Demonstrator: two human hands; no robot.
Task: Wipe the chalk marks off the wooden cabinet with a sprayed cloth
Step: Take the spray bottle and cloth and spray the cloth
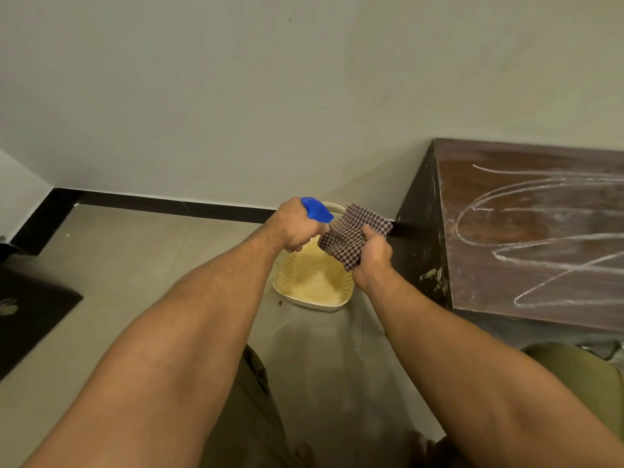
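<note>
The left hand [297,228] grips a blue spray bottle [317,211], fingers curled tight round it. At its 3 o'clock, the right hand [371,255] holds a bunched checked cloth [354,234], right by the nozzle. Below both hands a cream tub [315,307] sits on the floor. Farther off at 3 o'clock stands the wooden cabinet [418,231], with white chalk marks [553,214] on top.

A plain pale grey-green wall [236,79] meets a side wall [20,184] in a corner at the left. A black skirting [169,207] runs along the bottom of both. The floor [135,265] has large beige tiles. A dark wooden cabinet [418,214] stands against the wall at the right, with a cream plastic container [317,307] on the floor beside it. The light is soft and even.
</note>
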